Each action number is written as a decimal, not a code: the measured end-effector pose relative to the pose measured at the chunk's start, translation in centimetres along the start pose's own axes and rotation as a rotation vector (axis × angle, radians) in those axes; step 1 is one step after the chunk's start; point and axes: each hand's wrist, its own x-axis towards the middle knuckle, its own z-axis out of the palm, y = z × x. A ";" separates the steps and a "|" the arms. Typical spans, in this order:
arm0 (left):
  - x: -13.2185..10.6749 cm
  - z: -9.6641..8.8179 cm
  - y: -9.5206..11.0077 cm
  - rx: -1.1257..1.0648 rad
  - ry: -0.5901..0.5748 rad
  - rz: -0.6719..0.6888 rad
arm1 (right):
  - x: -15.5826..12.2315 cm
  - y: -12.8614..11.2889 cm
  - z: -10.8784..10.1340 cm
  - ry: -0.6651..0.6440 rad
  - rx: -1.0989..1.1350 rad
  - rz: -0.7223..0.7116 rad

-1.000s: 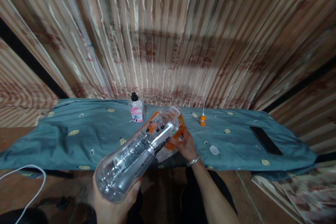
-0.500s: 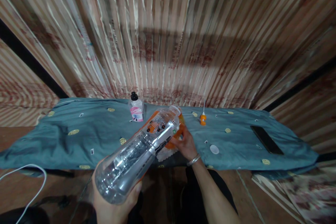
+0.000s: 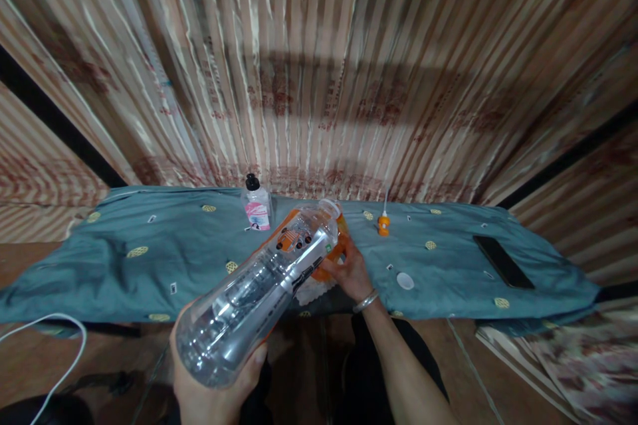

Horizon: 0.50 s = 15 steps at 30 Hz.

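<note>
My left hand (image 3: 209,392) grips the base of a large clear plastic bottle (image 3: 254,292), tilted with its open neck pointing away from me over an orange funnel-like object (image 3: 335,254). My right hand (image 3: 351,270) is closed around that orange object, which rests on a white cloth (image 3: 312,290) on the teal-covered table (image 3: 149,259). A silver bangle (image 3: 365,302) sits on my right wrist. A white bottle cap (image 3: 405,281) lies on the cover just right of my right hand.
A small clear bottle with a pink label and black cap (image 3: 256,204) stands at the back. A little orange-capped item (image 3: 383,224) sits right of centre. A black phone (image 3: 503,261) lies at the far right. A white cable (image 3: 44,345) loops at lower left. A striped curtain hangs behind.
The bottle and both hands have barely shifted; the view has drifted slightly.
</note>
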 end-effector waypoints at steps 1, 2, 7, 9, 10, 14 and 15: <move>0.0 0.1 0.2 -0.017 0.036 -0.041 | 0.0 0.0 0.0 -0.001 0.002 -0.002; 0.1 0.3 0.5 -0.032 0.054 -0.067 | 0.0 -0.1 0.0 -0.003 -0.001 -0.004; 0.4 1.0 1.5 -0.070 0.014 -0.073 | 0.1 -0.3 0.0 -0.006 -0.008 -0.001; 0.7 0.7 1.3 -0.049 0.042 -0.063 | 0.1 -0.3 0.0 -0.009 0.017 0.001; 0.8 0.4 1.0 -0.015 -0.043 -0.059 | 0.1 -0.4 0.0 -0.013 0.027 0.003; 0.9 -0.5 0.0 0.016 -0.047 -0.043 | 0.1 -0.3 0.0 -0.014 0.019 0.001; 0.8 -0.5 0.0 -0.001 -0.028 -0.048 | 0.1 -0.3 0.0 -0.009 0.013 -0.005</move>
